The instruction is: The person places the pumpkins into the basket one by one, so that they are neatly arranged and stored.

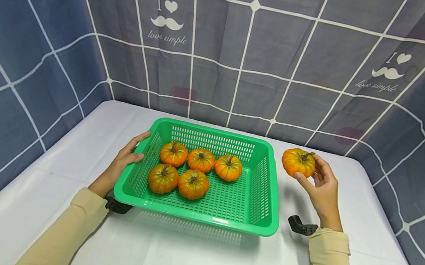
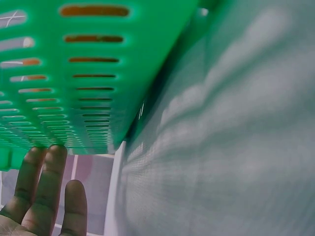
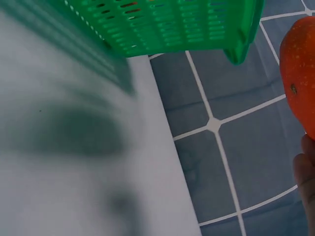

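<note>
A green plastic basket (image 1: 218, 221) with slotted walls holds several small orange pumpkins (image 1: 193, 184) at its left and middle. My left hand (image 1: 123, 160) holds the basket's left side, thumb at the rim. In the left wrist view, fingers (image 2: 51, 172) of that hand reach up to the slotted wall. To the right of the basket, my right hand (image 1: 323, 186) grips another small pumpkin (image 1: 298, 162), raised above the table with its stem toward the palm. The right wrist view catches only part of this pumpkin (image 3: 300, 73) and some fingertips (image 3: 307, 167) under it.
A white cloth (image 1: 158, 254) covers the table. Dark grey curtains (image 1: 221, 31) with white grid lines stand behind it and on both sides. Black wrist mounts (image 1: 302, 226) show at both cuffs. Inside the basket, its slotted floor (image 1: 226, 203) is exposed toward the right.
</note>
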Available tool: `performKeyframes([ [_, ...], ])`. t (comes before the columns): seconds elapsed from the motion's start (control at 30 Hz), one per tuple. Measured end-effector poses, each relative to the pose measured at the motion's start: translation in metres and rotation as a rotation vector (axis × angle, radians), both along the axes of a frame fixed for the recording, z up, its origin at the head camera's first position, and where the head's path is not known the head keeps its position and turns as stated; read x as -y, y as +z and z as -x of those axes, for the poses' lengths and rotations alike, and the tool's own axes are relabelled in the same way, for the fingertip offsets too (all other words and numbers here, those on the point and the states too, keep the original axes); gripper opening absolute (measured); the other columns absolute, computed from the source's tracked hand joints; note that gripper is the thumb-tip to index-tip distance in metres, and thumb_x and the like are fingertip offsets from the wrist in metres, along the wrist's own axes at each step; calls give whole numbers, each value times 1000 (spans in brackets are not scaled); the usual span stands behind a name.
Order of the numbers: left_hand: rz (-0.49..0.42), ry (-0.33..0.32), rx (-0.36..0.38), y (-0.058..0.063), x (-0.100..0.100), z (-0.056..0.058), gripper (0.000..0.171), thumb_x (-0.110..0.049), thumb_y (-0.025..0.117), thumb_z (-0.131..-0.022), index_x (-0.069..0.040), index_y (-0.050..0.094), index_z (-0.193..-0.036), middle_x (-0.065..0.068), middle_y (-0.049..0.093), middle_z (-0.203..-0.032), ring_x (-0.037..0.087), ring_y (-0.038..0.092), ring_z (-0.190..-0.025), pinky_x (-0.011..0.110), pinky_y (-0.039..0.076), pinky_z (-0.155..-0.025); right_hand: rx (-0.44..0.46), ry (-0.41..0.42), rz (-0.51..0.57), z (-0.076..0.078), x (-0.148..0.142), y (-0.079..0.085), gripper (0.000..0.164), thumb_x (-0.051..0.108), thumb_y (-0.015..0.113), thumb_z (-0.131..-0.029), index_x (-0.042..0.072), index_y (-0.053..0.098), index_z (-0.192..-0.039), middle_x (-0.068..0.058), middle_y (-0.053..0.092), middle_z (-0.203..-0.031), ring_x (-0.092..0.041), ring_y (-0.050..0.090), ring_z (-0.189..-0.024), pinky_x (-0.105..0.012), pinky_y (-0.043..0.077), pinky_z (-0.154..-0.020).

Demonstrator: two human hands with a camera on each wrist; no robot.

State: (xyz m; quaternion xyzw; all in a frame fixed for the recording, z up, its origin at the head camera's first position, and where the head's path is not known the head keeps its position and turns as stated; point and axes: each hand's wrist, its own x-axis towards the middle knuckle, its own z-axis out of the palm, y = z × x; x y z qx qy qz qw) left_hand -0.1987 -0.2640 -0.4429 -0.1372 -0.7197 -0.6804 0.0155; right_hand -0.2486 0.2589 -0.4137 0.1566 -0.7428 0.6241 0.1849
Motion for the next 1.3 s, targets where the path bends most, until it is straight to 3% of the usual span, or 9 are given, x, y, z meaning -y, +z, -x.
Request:
performKeyframes([
  [0.6,-24,-10,-3,4,-2,-3,69,-13,39,-107,-5,19,-172,30,20,-172,12,54,-128,24,57,-94,-61,45,-100,-7,15,16,71,-24,75,-84,-15,50,-151,15,59,-137,-8,55,-121,-12,45,-100],
  [0.9,-16,-6,-14,3,-1,-2,69,-14,39,-106,-5,21,-172,30,21,-172,12,55,-127,24,56,-93,-90,120,-104,-10,23,20,70,-28,74,-81,-17,53,-147,15,62,-136,-8,58,-120,-12,47,-100],
  [1.3,-14,-6,-3,2,-1,-2,71,-13,40,-106,-4,19,-172,30,23,-171,12,57,-126,24,57,-93,-93,212,-195,-11,26,20,69,-24,77,-83,-15,54,-147,17,61,-139,-4,61,-121,-13,47,-104],
])
